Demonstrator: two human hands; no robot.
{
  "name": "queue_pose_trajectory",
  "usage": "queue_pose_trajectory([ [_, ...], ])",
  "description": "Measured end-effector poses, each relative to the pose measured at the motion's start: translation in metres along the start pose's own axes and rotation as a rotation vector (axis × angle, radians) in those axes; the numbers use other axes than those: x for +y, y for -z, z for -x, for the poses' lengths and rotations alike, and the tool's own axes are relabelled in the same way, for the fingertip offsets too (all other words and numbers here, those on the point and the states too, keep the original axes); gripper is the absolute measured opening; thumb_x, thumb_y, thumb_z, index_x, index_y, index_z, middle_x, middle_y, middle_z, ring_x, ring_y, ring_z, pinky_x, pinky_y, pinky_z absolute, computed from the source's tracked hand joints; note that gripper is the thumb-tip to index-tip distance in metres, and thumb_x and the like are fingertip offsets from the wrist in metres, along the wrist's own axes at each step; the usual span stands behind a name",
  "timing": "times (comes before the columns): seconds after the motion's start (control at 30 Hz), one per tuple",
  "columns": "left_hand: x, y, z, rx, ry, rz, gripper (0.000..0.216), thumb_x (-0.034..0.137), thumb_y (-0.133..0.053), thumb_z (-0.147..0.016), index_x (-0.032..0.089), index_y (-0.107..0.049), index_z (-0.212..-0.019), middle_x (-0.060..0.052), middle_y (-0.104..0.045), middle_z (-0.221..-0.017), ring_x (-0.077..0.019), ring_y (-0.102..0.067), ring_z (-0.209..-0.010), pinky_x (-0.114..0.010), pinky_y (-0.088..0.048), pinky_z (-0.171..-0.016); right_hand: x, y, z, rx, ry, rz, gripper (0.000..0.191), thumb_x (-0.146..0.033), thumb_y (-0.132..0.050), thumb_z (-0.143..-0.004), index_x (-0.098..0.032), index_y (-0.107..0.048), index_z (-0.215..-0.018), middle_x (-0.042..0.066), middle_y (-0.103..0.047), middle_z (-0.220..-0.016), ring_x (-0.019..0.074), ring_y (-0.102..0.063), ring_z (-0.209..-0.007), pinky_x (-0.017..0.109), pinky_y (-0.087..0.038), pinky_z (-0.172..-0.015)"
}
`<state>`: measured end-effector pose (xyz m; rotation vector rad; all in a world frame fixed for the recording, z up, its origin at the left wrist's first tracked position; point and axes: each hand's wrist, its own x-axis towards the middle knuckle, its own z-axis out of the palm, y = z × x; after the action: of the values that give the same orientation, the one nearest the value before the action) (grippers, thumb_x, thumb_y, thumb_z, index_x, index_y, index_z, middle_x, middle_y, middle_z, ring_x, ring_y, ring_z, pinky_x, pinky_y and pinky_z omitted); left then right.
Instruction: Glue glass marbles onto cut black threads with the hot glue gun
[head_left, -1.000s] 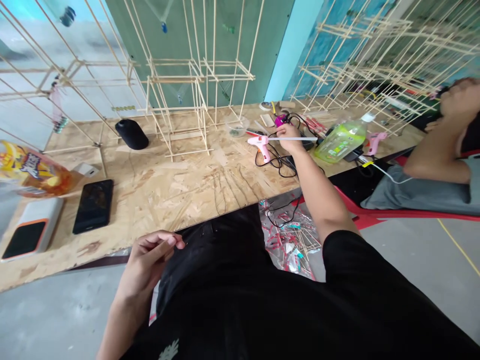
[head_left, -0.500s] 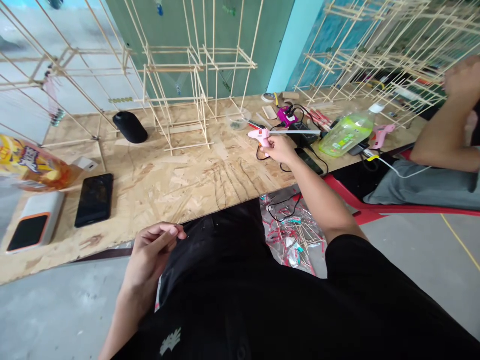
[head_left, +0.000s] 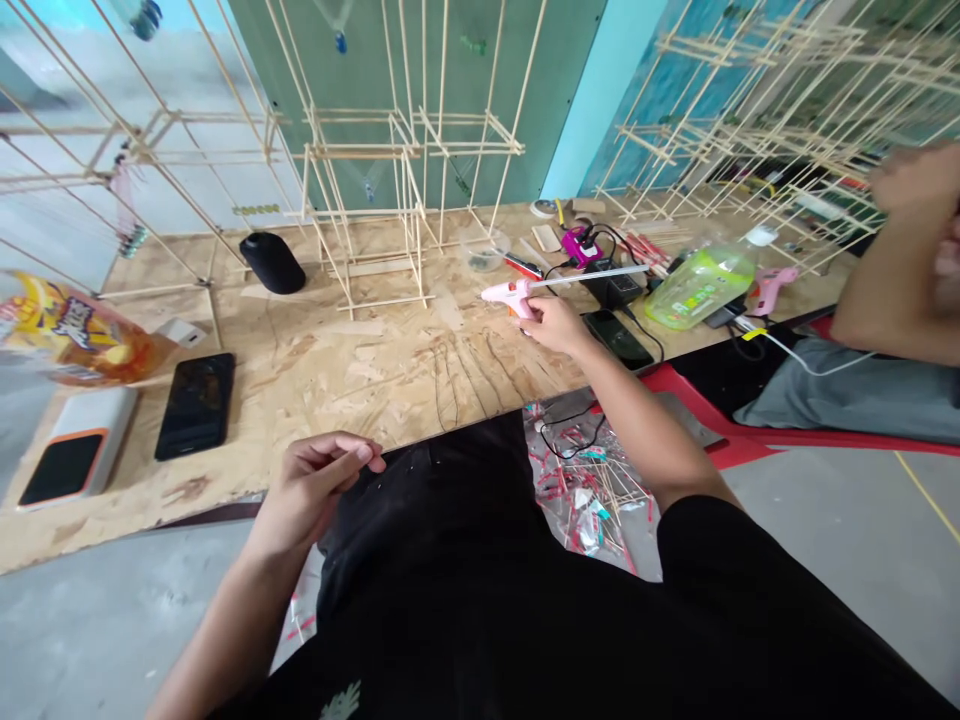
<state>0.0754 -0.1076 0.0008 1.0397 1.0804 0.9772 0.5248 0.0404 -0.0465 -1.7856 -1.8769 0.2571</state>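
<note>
My right hand [head_left: 553, 322] is stretched out over the wooden board [head_left: 330, 375] and grips the handle of a pink glue gun [head_left: 504, 293]. A long glue stick [head_left: 600, 274] juts from the gun's back towards the right. My left hand [head_left: 319, 482] hovers at the board's near edge above my lap, thumb and fingers pinched together; a thin stick may be between them, but it is too small to make out. A stick frame structure [head_left: 390, 200] stands on the board beyond the gun.
A black phone [head_left: 196, 403], a white and orange device [head_left: 75, 447], a snack bag [head_left: 71, 330] and a black speaker [head_left: 271, 262] lie at the left. A green bottle [head_left: 701, 285], cables, a second pink glue gun [head_left: 769, 283] and another person's arm [head_left: 892, 270] are at the right.
My right hand took hold of the pink glue gun and drew it nearer and leftward across the board. The left hand stayed pinched at the edge.
</note>
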Motion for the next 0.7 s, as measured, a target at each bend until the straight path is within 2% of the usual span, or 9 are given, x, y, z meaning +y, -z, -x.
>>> queue_pose_trajectory([
  [0.13, 0.023, 0.001, -0.031, -0.019, -0.059, -0.131, 0.027, 0.042, -0.1, -0.067, 0.018, -0.088, -0.07, -0.012, -0.078, -0.067, -0.0082, -0.04, -0.05, -0.024, -0.024, -0.049, -0.002, 0.002, 0.011, 0.045, 0.002, 0.025, 0.027, -0.048, -0.084, -0.084, -0.023, -0.073, -0.088, 0.01, -0.08, -0.099, 0.0275, -0.07, -0.083, 0.043, -0.057, -0.08],
  [0.2, 0.032, 0.002, -0.051, -0.042, -0.106, -0.183, 0.025, 0.042, -0.099, -0.07, 0.019, -0.088, -0.071, -0.013, -0.079, -0.07, -0.0134, -0.052, -0.058, -0.024, -0.029, -0.051, -0.001, 0.005, 0.023, 0.108, 0.0, 0.044, 0.035, -0.052, -0.087, -0.083, -0.023, -0.077, -0.101, 0.012, -0.081, -0.109, 0.0299, -0.073, -0.087, 0.046, -0.06, -0.083],
  [0.27, 0.039, 0.002, -0.072, -0.071, -0.145, -0.233, 0.024, 0.042, -0.097, -0.074, 0.02, -0.089, -0.073, -0.014, -0.08, -0.074, -0.0181, -0.062, -0.067, -0.025, -0.033, -0.053, -0.002, 0.011, 0.039, 0.188, 0.002, 0.094, 0.045, -0.057, -0.089, -0.082, -0.025, -0.079, -0.111, 0.014, -0.081, -0.109, 0.0341, -0.075, -0.091, 0.051, -0.062, -0.085],
  [0.3, 0.04, 0.001, -0.082, -0.085, -0.151, -0.257, 0.023, 0.042, -0.096, -0.076, 0.02, -0.089, -0.074, -0.014, -0.081, -0.077, -0.0187, -0.063, -0.069, -0.025, -0.033, -0.054, -0.004, 0.014, 0.048, 0.21, -0.004, 0.132, 0.046, -0.06, -0.089, -0.082, -0.026, -0.079, -0.111, 0.013, -0.081, -0.103, 0.0361, -0.076, -0.09, 0.053, -0.063, -0.083],
  [0.4, 0.04, -0.004, -0.114, -0.111, -0.13, -0.287, 0.023, 0.041, -0.092, -0.078, 0.019, -0.089, -0.074, -0.015, -0.084, -0.085, -0.0145, -0.055, -0.061, -0.026, -0.028, -0.05, -0.022, 0.025, 0.075, 0.192, -0.034, 0.267, 0.035, -0.061, -0.089, -0.083, -0.029, -0.078, -0.091, 0.012, -0.079, -0.086, 0.039, -0.076, -0.082, 0.056, -0.06, -0.073],
  [0.5, 0.034, -0.007, -0.14, -0.093, -0.094, -0.272, 0.022, 0.038, -0.09, -0.078, 0.018, -0.086, -0.07, -0.016, -0.084, -0.088, -0.0113, -0.05, -0.056, -0.026, -0.026, -0.049, -0.061, 0.033, 0.09, 0.047, 0.087, 0.246, 0.024, -0.046, -0.076, -0.099, -0.032, -0.073, -0.079, 0.006, -0.077, -0.079, 0.0316, -0.074, -0.072, 0.051, -0.057, -0.066],
  [0.6, 0.026, -0.004, -0.158, -0.07, -0.111, -0.306, 0.024, 0.039, -0.09, -0.076, 0.017, -0.084, -0.068, -0.016, -0.084, -0.089, -0.0147, -0.06, -0.063, -0.025, -0.034, -0.052, -0.111, 0.034, 0.071, -0.007, 0.223, 0.218, 0.025, -0.038, -0.062, -0.109, -0.034, -0.08, -0.091, 0.004, -0.083, -0.092, 0.0269, -0.076, -0.078, 0.048, -0.06, -0.07],
  [0.63, 0.024, -0.002, -0.163, -0.057, -0.121, -0.317, 0.024, 0.04, -0.09, -0.075, 0.017, -0.085, -0.07, -0.015, -0.084, -0.086, -0.0165, -0.063, -0.065, -0.025, -0.037, -0.053, -0.127, 0.033, 0.056, 0.003, 0.225, 0.259, 0.027, -0.036, -0.058, -0.111, -0.033, -0.083, -0.099, 0.006, -0.084, -0.098, 0.0275, -0.078, -0.085, 0.047, -0.062, -0.074],
  [0.7, 0.02, 0.002, -0.17, -0.013, -0.123, -0.329, 0.027, 0.042, -0.09, -0.072, 0.016, -0.087, -0.075, -0.013, -0.081, -0.079, -0.0181, -0.065, -0.065, -0.025, -0.04, -0.053, -0.155, 0.028, 0.014, 0.003, 0.145, 0.377, 0.035, -0.021, -0.049, -0.111, -0.022, -0.084, -0.115, 0.015, -0.084, -0.118, 0.0301, -0.08, -0.105, 0.046, -0.064, -0.089],
])
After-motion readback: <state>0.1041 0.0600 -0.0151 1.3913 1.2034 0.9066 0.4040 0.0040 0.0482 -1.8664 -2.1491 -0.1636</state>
